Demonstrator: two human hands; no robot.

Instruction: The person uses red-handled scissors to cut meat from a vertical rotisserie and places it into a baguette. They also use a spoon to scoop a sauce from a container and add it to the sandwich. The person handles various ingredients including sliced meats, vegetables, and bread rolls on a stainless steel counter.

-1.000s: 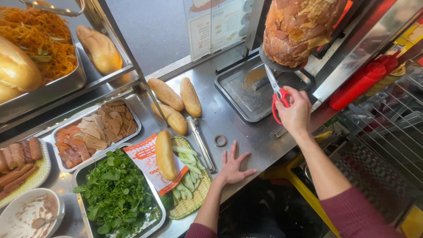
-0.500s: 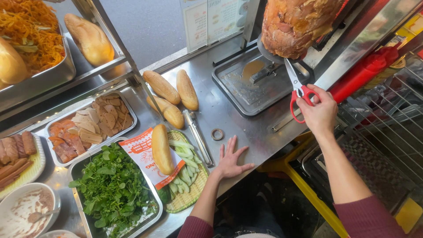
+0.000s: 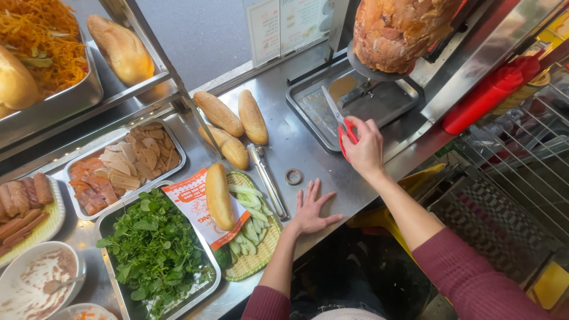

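My right hand (image 3: 363, 149) grips scissors (image 3: 339, 121), blades over tray (image 3: 308, 118) below meat (image 3: 397, 29). Left hand (image 3: 311, 207) spread flat on counter (image 3: 284, 148), near tray. I'd keep blades low, snip steadily.

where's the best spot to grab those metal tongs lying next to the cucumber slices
Probably the middle of the metal tongs, coming straight down from above. They lie flat on the steel counter, long and narrow, with bare counter on their right side toward the left hand; the cucumber basket crowds their left side.
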